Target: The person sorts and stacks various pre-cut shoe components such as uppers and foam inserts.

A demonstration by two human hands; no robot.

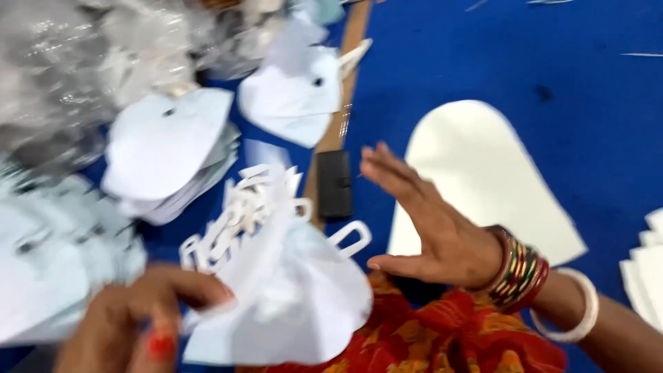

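**Bundle of white cut-outs in left hand, right hand free**

Left hand (pixel 138 311), low left, blurred: fingers pinched shut on a bundle of white looped cut-outs (pixel 276 276) fanned over the lap. Right hand (pixel 428 221) open flat, fingers together, holding nothing, raised just right of the bundle.

Count: two loose stacks of white shaped pieces (pixel 166 152) (pixel 293 97) upper left; one large rounded white panel (pixel 483 173) on blue surface (pixel 552 69); one small black block (pixel 335 183) on a wooden strip (pixel 356 41).

Open blue room lies top right; left side crowded.

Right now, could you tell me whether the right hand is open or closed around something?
Open. The right hand is spread flat with fingers extended, holding nothing, above the blue surface; the left hand grips the white cut-outs.
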